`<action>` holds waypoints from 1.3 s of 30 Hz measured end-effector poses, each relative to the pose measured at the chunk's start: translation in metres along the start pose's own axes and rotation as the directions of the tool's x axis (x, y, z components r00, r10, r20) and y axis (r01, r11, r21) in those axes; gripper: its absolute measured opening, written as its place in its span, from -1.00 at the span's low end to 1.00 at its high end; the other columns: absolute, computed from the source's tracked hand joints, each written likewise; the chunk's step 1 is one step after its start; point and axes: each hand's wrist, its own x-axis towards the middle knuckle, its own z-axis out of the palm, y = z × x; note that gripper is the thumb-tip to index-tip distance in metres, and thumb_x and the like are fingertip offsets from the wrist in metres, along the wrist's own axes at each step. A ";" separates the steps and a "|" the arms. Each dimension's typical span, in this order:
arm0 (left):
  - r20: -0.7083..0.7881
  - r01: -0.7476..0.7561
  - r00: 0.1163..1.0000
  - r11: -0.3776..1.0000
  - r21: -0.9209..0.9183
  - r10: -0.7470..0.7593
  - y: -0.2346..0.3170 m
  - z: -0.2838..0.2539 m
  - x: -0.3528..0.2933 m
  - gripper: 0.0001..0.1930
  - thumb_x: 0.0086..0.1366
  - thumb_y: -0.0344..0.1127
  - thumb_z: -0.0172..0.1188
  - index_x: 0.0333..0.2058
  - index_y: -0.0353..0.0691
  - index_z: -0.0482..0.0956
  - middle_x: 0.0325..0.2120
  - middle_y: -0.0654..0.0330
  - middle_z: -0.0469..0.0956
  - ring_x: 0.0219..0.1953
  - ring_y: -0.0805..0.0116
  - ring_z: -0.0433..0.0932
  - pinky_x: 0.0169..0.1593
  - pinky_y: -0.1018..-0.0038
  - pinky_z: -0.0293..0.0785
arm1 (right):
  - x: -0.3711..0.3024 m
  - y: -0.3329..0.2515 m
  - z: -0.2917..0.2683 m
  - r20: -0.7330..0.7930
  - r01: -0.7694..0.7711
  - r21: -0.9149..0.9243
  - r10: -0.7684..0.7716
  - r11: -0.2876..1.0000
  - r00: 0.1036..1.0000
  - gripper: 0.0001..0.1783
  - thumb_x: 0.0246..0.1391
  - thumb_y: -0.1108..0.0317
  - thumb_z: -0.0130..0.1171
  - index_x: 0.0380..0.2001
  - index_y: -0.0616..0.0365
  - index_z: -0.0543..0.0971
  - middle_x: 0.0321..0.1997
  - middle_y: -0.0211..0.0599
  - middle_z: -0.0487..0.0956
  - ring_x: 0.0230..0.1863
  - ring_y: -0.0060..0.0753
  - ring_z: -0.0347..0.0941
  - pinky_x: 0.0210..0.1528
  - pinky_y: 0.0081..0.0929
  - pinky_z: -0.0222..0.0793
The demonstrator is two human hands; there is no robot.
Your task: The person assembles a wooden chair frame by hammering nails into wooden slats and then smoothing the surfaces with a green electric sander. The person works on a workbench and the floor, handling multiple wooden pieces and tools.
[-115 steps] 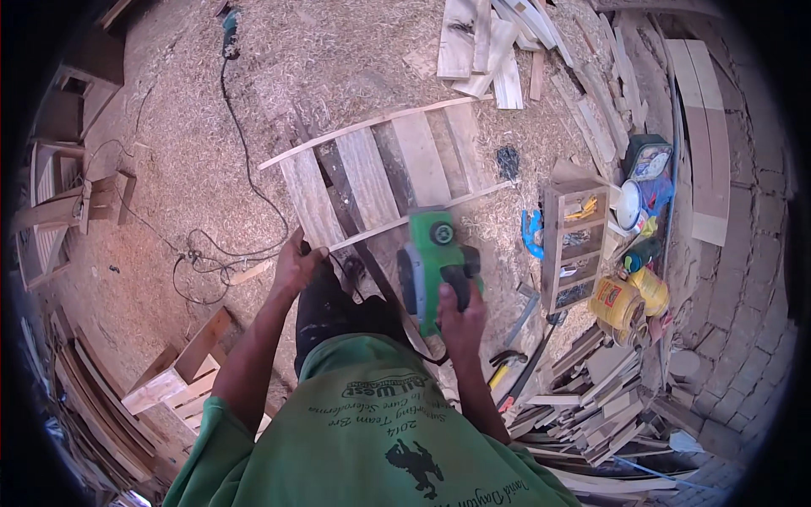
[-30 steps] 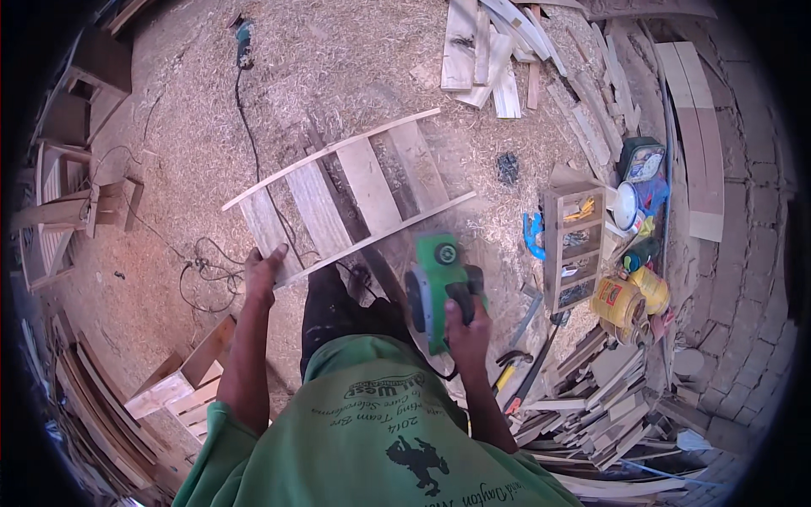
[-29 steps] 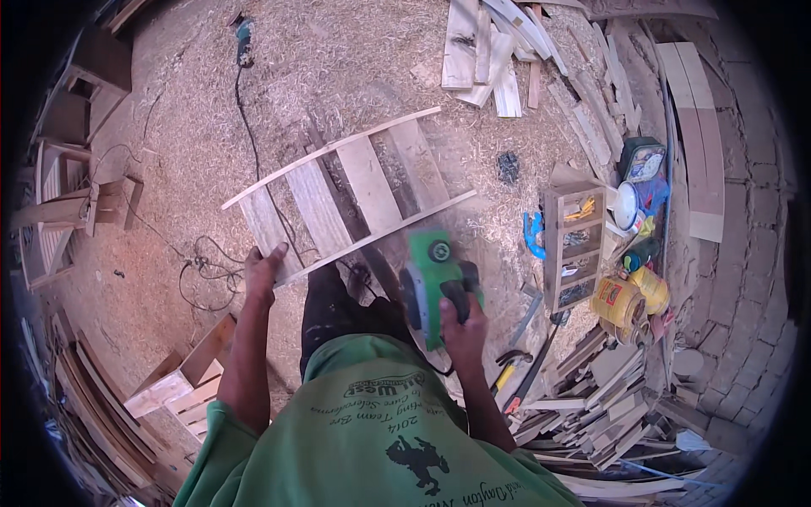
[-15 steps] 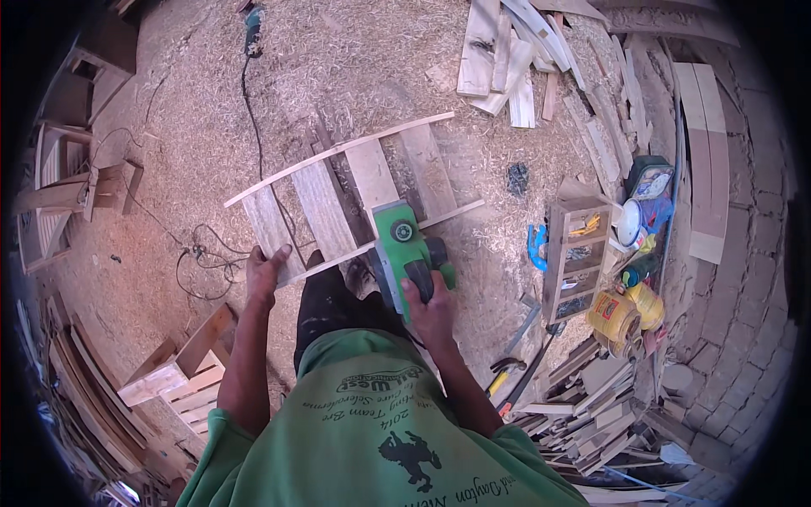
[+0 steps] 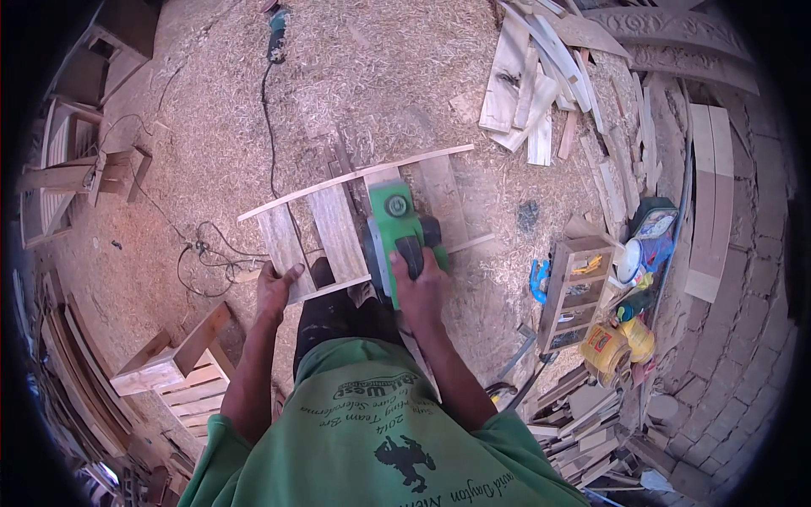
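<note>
A wooden slatted frame (image 5: 342, 228), made of two thin rails joined by several flat slats, lies at a tilt in front of my legs. My left hand (image 5: 274, 291) is closed on its near left corner, with the thumb on top of the end slat. My right hand (image 5: 421, 283) grips the black rear handle of a green electric hand planer (image 5: 393, 221). The planer rests over one of the right-hand slats and crosses the near rail, hiding most of that slat. Its underside is out of sight.
Shavings cover the floor. A corded power tool (image 5: 276, 38) lies beyond the frame. Loose boards (image 5: 515, 84) are at the far right. Nearer on the right stand a compartmented wooden tray (image 5: 574, 291) and yellow containers (image 5: 608, 346). A wooden box piece (image 5: 173, 363) sits at left.
My right hand has pushed the planer away from me along the slat, toward the far rail. My left hand keeps its hold on the frame's corner. The whole view has shifted slightly.
</note>
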 end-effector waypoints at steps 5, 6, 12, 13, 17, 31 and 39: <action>0.014 -0.029 0.999 0.999 -0.032 0.030 0.001 0.003 -0.004 -0.45 0.26 -0.11 0.59 0.08 -0.29 0.62 -0.20 0.12 0.73 -0.24 0.32 0.68 -0.09 0.32 0.63 | 0.066 -0.035 0.017 -0.042 0.055 0.010 -0.055 0.998 0.998 -0.37 0.26 -0.16 0.40 -0.11 0.31 0.61 -0.37 0.23 0.70 -0.30 0.37 0.70 -0.23 0.13 0.60; 0.006 -0.018 1.000 1.000 -0.010 0.018 0.005 0.003 -0.007 -0.45 0.26 -0.12 0.58 0.07 -0.33 0.61 -0.19 0.09 0.73 -0.24 0.31 0.68 -0.09 0.32 0.63 | 0.075 -0.049 0.009 -0.026 0.028 0.018 -0.027 0.999 0.999 -0.36 0.26 -0.17 0.40 -0.10 0.31 0.62 -0.34 0.22 0.71 -0.29 0.36 0.70 -0.22 0.13 0.60; -0.033 -0.008 0.999 1.000 0.008 0.009 0.010 0.007 -0.003 -0.46 0.27 -0.16 0.57 0.06 -0.39 0.60 -0.18 0.02 0.73 -0.24 0.26 0.69 -0.10 0.31 0.63 | 0.021 -0.010 -0.068 -0.043 -0.058 0.150 0.065 0.987 0.997 -0.41 0.26 -0.16 0.42 -0.03 0.22 0.67 -0.20 0.05 0.75 -0.16 0.11 0.73 -0.09 -0.07 0.60; -0.038 -0.002 0.999 1.000 0.007 0.002 0.012 0.006 -0.005 -0.46 0.27 -0.17 0.57 0.06 -0.40 0.60 -0.17 0.01 0.73 -0.24 0.26 0.70 -0.10 0.30 0.63 | 0.001 -0.006 -0.086 -0.028 -0.128 0.147 0.134 0.981 0.991 -0.43 0.27 -0.14 0.42 -0.04 0.20 0.67 -0.22 0.02 0.74 -0.17 0.03 0.73 -0.09 -0.11 0.59; -0.026 0.005 1.000 1.000 -0.011 -0.005 0.014 0.007 -0.005 -0.47 0.27 -0.20 0.57 0.07 -0.40 0.60 -0.15 0.00 0.74 -0.22 0.22 0.72 -0.09 0.30 0.65 | -0.069 0.024 -0.126 -0.038 -0.264 0.081 0.268 0.961 0.963 -0.50 0.30 -0.09 0.41 -0.11 0.20 0.66 -0.37 -0.19 0.68 -0.39 -0.27 0.62 -0.28 -0.25 0.51; -0.035 0.065 0.997 0.996 0.065 -0.063 0.019 0.002 -0.003 -0.48 0.27 -0.19 0.57 0.07 -0.40 0.61 -0.17 0.00 0.74 -0.22 0.21 0.71 -0.08 0.28 0.63 | -0.064 0.044 -0.045 0.075 -0.144 -0.041 0.146 0.989 0.986 -0.48 0.27 -0.10 0.41 -0.15 0.19 0.60 -0.45 -0.01 0.65 -0.41 0.12 0.65 -0.28 0.00 0.52; -0.052 0.045 0.998 0.975 0.219 -0.034 0.035 0.007 -0.014 -0.44 0.25 -0.06 0.59 -0.01 -0.38 0.59 -0.39 0.18 0.58 -0.36 0.30 0.53 -0.21 0.29 0.53 | 0.015 -0.013 -0.011 0.047 -0.039 -0.035 0.041 0.999 0.998 -0.41 0.26 -0.14 0.41 -0.18 0.27 0.56 -0.43 0.22 0.67 -0.34 0.38 0.67 -0.28 0.16 0.56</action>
